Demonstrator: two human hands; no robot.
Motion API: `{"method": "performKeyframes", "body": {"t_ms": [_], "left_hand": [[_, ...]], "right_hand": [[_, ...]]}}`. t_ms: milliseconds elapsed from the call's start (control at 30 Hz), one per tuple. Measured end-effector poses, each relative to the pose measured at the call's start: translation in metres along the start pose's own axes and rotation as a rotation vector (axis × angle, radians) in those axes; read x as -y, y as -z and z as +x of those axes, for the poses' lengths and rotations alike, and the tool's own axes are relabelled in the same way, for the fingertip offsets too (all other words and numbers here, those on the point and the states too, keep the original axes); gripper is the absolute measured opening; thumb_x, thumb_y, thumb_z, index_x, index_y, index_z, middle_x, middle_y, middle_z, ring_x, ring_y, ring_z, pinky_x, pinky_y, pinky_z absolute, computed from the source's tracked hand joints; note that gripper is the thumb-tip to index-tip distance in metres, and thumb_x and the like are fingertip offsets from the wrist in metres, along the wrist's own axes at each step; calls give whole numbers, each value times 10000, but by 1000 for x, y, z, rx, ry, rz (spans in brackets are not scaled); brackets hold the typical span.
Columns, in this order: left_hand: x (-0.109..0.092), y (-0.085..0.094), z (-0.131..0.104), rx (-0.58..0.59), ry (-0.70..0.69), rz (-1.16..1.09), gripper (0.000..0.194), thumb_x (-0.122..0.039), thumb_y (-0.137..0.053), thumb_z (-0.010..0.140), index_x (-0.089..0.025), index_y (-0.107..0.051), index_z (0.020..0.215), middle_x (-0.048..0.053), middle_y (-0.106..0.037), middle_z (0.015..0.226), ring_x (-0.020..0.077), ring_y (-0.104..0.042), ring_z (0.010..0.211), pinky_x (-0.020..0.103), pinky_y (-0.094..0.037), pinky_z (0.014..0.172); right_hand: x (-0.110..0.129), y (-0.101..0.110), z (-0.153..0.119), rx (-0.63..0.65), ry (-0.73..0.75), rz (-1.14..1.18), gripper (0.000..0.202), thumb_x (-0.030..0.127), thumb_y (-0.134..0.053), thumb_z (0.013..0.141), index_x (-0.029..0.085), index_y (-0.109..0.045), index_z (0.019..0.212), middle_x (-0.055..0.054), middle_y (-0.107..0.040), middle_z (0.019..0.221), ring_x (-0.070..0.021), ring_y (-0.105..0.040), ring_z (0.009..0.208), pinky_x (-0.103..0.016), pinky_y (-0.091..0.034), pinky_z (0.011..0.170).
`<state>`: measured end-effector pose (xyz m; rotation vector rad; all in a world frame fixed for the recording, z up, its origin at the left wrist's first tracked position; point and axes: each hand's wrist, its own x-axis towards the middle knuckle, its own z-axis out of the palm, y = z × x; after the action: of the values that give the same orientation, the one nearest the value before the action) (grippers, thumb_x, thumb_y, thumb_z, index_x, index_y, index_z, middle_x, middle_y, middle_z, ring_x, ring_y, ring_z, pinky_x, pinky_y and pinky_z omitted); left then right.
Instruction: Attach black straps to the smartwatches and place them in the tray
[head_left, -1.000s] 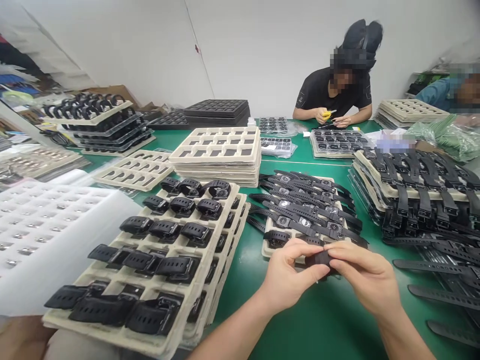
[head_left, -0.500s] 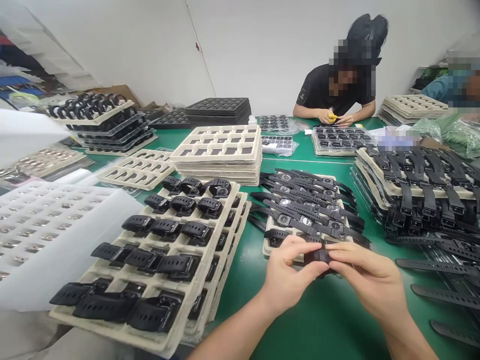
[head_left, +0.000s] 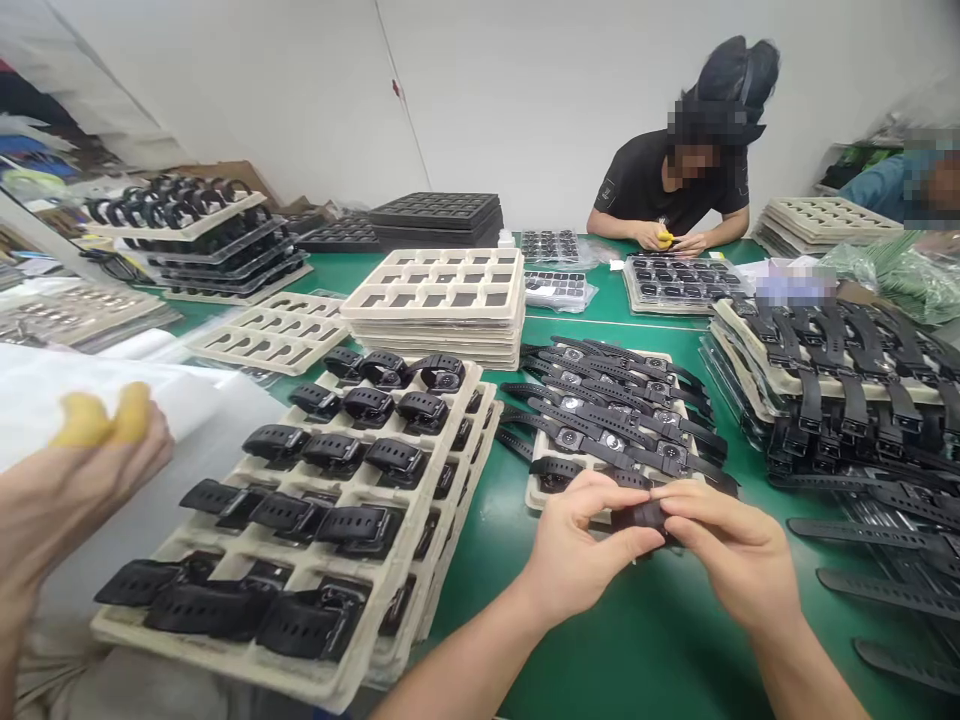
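A small black watch (head_left: 645, 516) is pinched between my left hand (head_left: 577, 548) and my right hand (head_left: 731, 555), just above the green table (head_left: 637, 640). Both hands close their fingers on it from either side. Right behind them lies a pulp tray (head_left: 534, 495) piled with black watches whose straps lie flat. To the left stands a stack of pulp trays (head_left: 315, 520) filled with black watches with buckled straps.
A co-worker's hand (head_left: 67, 480) with yellow fingertip covers reaches in at the left over a white sheet (head_left: 187, 420). Loose black straps (head_left: 877, 585) lie at the right under stacked strap trays (head_left: 832, 380). Empty pulp trays (head_left: 439, 300) sit mid-table; a person (head_left: 675, 185) works at the far side.
A co-worker's hand has come into view at the left edge over the white sheet. My two hands stay in place on the watch, with only small finger shifts.
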<state>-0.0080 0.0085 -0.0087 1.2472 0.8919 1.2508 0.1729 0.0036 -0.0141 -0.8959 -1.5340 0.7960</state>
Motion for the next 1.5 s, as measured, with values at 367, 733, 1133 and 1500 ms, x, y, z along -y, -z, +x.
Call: {"method": "performKeyframes", "body": {"t_ms": [367,733,1133,1500], "left_hand": [[-3,4,2,32,-27,67,261,-243,-847,739,-213,-825,997,59,-670,883,173,-636,822,298,-561,782],[-2,-2,-4,50,46,55,340,-282,-844,762,-203,-727,1071,47,-721,909,198,-691,845,322,-580,796],[-6,16,11,135,-578,612,155,-313,-641,975,-220,-734,1058,72,-756,991,213,-629,930,378,-531,872],[5,9,8,63,-1002,1009,165,-28,-567,932,-106,-642,1055,121,-746,876,221,-680,782,348,-587,669]], "right_hand": [[0,-1,1,8,-50,-4,252,154,-761,875,380,-826,966,17,-812,979,-201,-769,891,-260,-650,763],[1,-7,-4,-73,-53,-60,154,280,-749,903,352,-814,1022,-22,-800,1019,-239,-747,963,-322,-632,842],[-3,-4,0,-66,-489,284,262,487,-768,869,245,-756,969,-3,-673,649,-175,-655,580,-260,-570,551],[11,-4,7,62,-589,115,201,381,-763,810,220,-707,917,28,-583,623,-163,-559,573,-261,-473,519]]}}
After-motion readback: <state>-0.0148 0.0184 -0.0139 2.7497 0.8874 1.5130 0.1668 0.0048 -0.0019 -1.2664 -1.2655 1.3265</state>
